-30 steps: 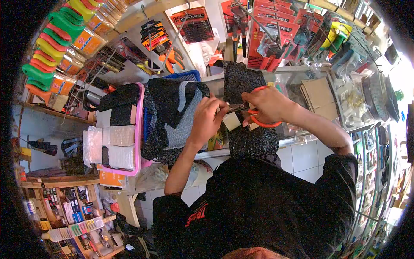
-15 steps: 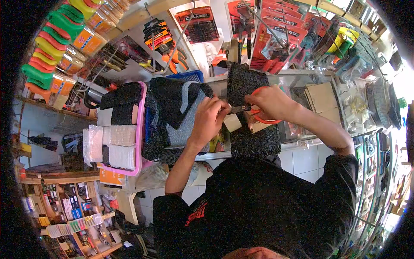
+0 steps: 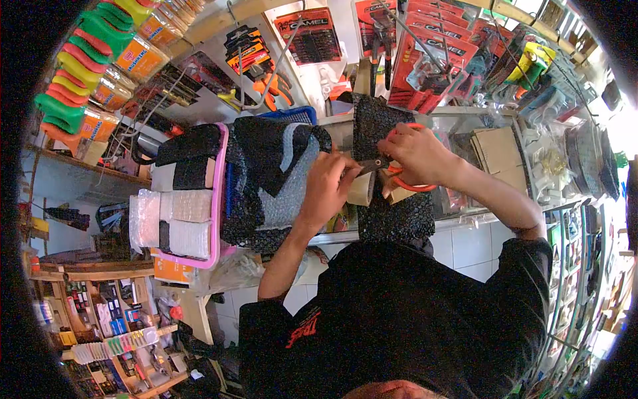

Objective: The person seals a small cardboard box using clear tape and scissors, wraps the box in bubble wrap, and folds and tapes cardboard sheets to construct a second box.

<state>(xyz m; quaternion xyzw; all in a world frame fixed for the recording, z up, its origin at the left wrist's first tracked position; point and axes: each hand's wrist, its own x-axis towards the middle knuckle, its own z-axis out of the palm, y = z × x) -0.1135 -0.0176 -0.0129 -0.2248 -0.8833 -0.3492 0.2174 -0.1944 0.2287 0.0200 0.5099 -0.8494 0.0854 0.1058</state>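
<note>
My right hand [image 3: 420, 158] is closed around the orange handles of a pair of scissors [image 3: 401, 178]. Their dark blades point left, toward the fingertips of my left hand [image 3: 328, 183]. Those fingers are pinched together right by the blade tips; what they grip is hidden. Just below the blades is a tan piece [image 3: 361, 191], like cardboard or tape, beside my left fingers. Another tan block [image 3: 399, 195] sits under my right hand. Beneath both hands a strip of black bubble wrap [image 3: 392, 223] lies across the glass counter.
Left of my hands stands a pink-rimmed basket [image 3: 218, 199] with wrapped black and white packets. Between lies a pile of black and grey bubble wrap [image 3: 266, 179]. Cardboard pieces [image 3: 497, 151] rest at the right. Packaged tools [image 3: 309, 36] hang from hooks above the counter.
The tan piece beneath the blades shows at a different angle and now looks curved. Both hands keep nearly the same place, and the scissors remain in my right hand.
</note>
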